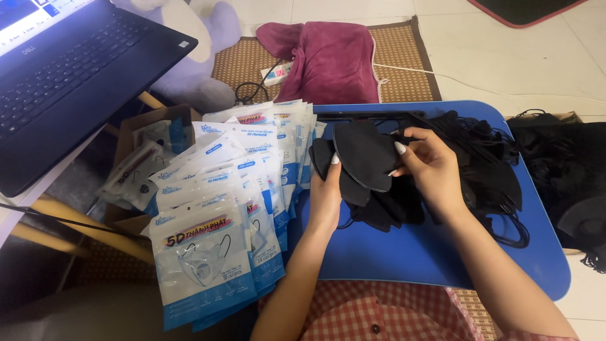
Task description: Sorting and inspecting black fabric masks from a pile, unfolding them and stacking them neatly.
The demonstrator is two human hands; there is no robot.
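Left hand: the left hand [325,196], just left of the frame's centre, is curled under a fanned stack of black face masks [363,161], thumb up against its left edge.
Right hand: the right hand [432,167] pinches the stack's right edge between thumb and fingertips.
Where the masks are: held just above the blue lap table [404,252], centre of the frame, with a loose heap of more black masks [486,170] to their right.
Doing it well: judging by the fan, the folded edges want squaring up (a light pinch, not a crush) with ear loops tucked inside.
Long axis: the top mask runs upper left to lower right, its curved fold facing left.
Nearby: printed mask pouches [214,252] overlap at lower left; a laptop [69,69] sits upper left.
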